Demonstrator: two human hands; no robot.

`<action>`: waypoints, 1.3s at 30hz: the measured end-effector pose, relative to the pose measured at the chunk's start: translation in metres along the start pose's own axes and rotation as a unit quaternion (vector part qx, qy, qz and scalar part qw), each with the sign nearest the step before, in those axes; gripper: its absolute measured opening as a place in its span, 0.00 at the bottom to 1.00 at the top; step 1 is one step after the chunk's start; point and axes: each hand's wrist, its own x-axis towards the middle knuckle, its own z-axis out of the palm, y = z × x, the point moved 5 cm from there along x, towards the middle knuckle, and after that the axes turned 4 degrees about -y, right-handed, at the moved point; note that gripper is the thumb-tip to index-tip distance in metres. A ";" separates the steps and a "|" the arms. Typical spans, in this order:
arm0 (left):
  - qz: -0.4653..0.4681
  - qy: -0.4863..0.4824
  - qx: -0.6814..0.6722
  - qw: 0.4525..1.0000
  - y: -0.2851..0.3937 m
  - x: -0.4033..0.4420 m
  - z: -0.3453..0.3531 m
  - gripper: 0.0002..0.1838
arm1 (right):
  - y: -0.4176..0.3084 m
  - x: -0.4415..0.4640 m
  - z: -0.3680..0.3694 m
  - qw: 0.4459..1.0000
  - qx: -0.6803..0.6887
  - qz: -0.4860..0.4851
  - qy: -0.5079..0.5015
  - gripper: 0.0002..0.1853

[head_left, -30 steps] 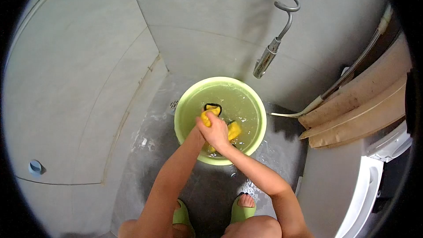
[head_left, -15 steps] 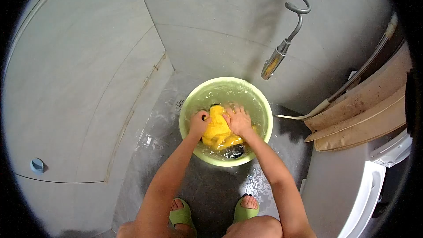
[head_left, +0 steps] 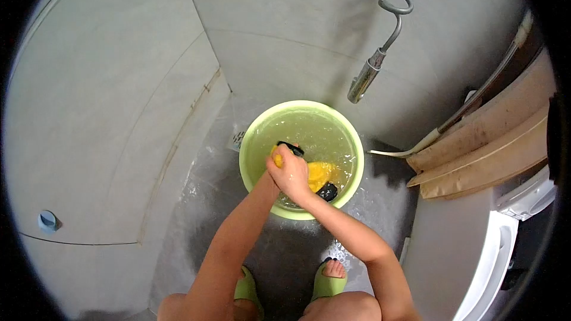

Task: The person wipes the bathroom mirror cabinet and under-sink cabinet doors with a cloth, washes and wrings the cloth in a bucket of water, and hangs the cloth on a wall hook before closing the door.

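A wet yellow cloth with black parts lies partly in the water of a light green basin. My right hand is closed over a bunched part of it near the basin's left side. Against it, my left hand is closed on the same bunch, its fingers largely covered by the right hand. One black piece of the cloth shows just above the hands. Another black piece rests in the water at the lower right.
A shower head hangs on a coiled hose above the basin's right side. Brown boards and a white appliance stand at the right. A floor drain lies left of the basin. Green slippers are on the wet floor.
My right hand has moved left, from lying spread on the cloth to closing over it beside my left hand. The cloth is now bunched up at the hands, its rest trailing right.
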 end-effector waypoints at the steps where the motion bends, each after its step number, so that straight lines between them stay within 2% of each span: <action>1: 0.074 -0.208 -0.086 0.971 0.005 -0.008 0.022 0.19 | 0.004 0.006 0.000 1.000 0.002 0.002 -0.001 0.20; 3: 0.048 -0.123 -0.125 0.983 0.015 -0.001 0.038 0.20 | 0.025 0.041 0.001 0.994 -0.106 0.012 -0.002 0.15; 4: -0.037 0.067 0.026 0.997 0.015 -0.002 0.037 0.20 | 0.040 0.054 0.000 0.992 -0.117 0.002 0.044 0.15; 5: -0.120 0.254 0.175 0.944 0.019 -0.014 0.025 0.20 | 0.057 0.063 0.001 0.990 -0.130 -0.006 0.054 0.16; 6: -0.114 0.227 0.147 0.956 0.019 -0.011 -0.004 0.21 | 0.070 0.070 -0.004 0.988 -0.142 -0.015 0.065 0.16; 7: -0.110 0.231 0.146 0.956 0.029 -0.015 -0.005 0.21 | 0.084 0.076 -0.014 0.988 -0.151 0.033 0.032 0.18; 8: -0.068 0.237 0.159 0.956 0.045 -0.018 -0.002 0.22 | 0.096 0.078 -0.022 0.984 -0.160 0.080 -0.003 0.19; 9: -0.025 0.242 0.172 0.955 0.062 -0.021 0.004 0.22 | 0.104 0.077 -0.027 0.984 -0.159 0.075 -0.008 0.19; 10: 0.005 0.247 0.162 0.955 0.071 -0.025 0.015 0.30 | 0.108 0.072 -0.035 0.978 -0.202 0.032 0.032 0.21; 11: 0.006 0.248 0.160 0.956 0.072 -0.030 0.027 0.30 | 0.110 0.067 -0.040 0.967 -0.243 -0.009 0.074 0.23; 12: -0.047 0.259 0.292 0.919 0.070 -0.037 0.036 0.35 | 0.108 0.063 -0.039 0.969 -0.244 0.020 -0.023 0.26; 13: -0.101 0.263 0.419 0.863 0.064 -0.045 0.039 0.40 | 0.112 0.058 -0.038 0.969 -0.244 0.023 -0.023 0.26; 14: -0.079 0.200 0.553 0.805 0.050 -0.040 0.004 0.44 | 0.109 0.054 -0.030 0.960 -0.261 -0.071 -0.079 0.25; 15: -0.080 0.197 0.554 0.805 0.041 -0.041 -0.008 0.44 | 0.106 0.052 -0.021 0.938 -0.274 -0.166 -0.132 0.25; 16: -0.135 0.146 0.562 0.803 0.028 -0.041 -0.012 0.41 | 0.115 0.055 -0.014 0.922 -0.287 -0.192 -0.176 0.25; 17: -0.191 0.095 0.566 0.796 0.017 -0.041 -0.016 0.39 | 0.123 0.059 -0.009 0.923 -0.286 -0.189 -0.174 0.25; 18: -0.215 0.146 0.551 0.793 0.023 -0.044 -0.009 0.30 | 0.130 0.060 -0.007 0.919 -0.319 -0.174 -0.152 0.26; 19: -0.218 0.143 0.550 0.793 0.025 -0.042 0.001 0.30 | 0.134 0.061 -0.008 0.913 -0.352 -0.159 -0.131 0.26; 20: -0.161 0.220 0.456 0.847 0.033 -0.040 0.007 0.27 | 0.135 0.059 -0.004 0.913 -0.354 -0.157 -0.130 0.26; 21: -0.100 0.292 0.352 0.884 0.039 -0.040 0.008 0.23 | 0.138 0.058 -0.002 0.936 -0.335 -0.052 -0.094 0.25; 22: 0.007 0.330 0.294 0.897 0.040 -0.037 0.006 0.27 | 0.142 0.055 0.000 0.947 -0.312 0.051 -0.058 0.24; 23: 0.008 0.330 0.294 0.897 0.032 -0.033 0.004 0.27 | 0.140 0.052 0.008 0.947 -0.313 0.050 -0.058 0.24; 25: 0.085 0.382 0.300 0.870 0.030 -0.032 0.021 0.35 | 0.155 0.044 0.019 0.955 -0.248 0.160 0.013 0.22; 26: 0.063 0.300 0.303 0.902 0.014 -0.022 0.003 0.40 | 0.167 0.044 0.030 0.961 -0.192 0.199 0.003 0.24; 27: 0.064 0.299 0.305 0.902 0.013 -0.021 0.013 0.40 | 0.162 0.044 0.030 0.961 -0.191 0.198 0.005 0.24; 29: -0.013 0.373 0.240 0.896 0.006 -0.023 0.030 0.38 | 0.134 0.034 0.026 0.963 -0.075 0.258 -0.032 0.26; 30: 0.023 0.353 0.198 0.914 0.002 -0.017 0.027 0.32 | 0.105 0.026 0.014 0.970 -0.038 0.239 -0.028 0.26; 31: 0.021 0.352 0.195 0.915 -0.009 -0.009 -0.012 0.32 | 0.087 0.016 0.006 0.969 -0.042 0.241 -0.027 0.26; 32: 0.095 0.127 0.189 0.969 -0.019 0.013 -0.052 0.28 | 0.066 0.009 0.000 0.986 -0.029 0.163 -0.015 0.25; 33: 0.078 0.064 0.124 0.987 -0.013 0.009 -0.036 0.25 | 0.044 0.005 -0.005 0.997 -0.014 0.082 -0.002 0.23; 34: 0.051 0.004 0.056 0.997 -0.006 0.005 -0.020 0.24 | 0.027 -0.002 -0.007 0.996 -0.014 0.084 -0.001 0.23; 35: 0.018 -0.050 -0.006 0.999 0.000 0.001 -0.002 0.23 | 0.006 -0.006 -0.008 0.999 -0.016 0.030 0.001 0.21; 36: -0.001 -0.001 -0.077 0.997 0.005 -0.003 0.018 0.23 | -0.007 -0.007 -0.010 1.000 -0.017 -0.026 0.003 0.19; 38: -0.032 0.102 -0.215 0.971 0.010 -0.011 0.038 0.23 | 0.003 0.019 -0.014 0.998 -0.054 -0.024 0.016 0.18; 39: -0.048 0.076 -0.023 0.996 0.007 -0.010 0.014 0.21 | 0.012 0.036 -0.014 0.995 -0.090 -0.019 0.026 0.16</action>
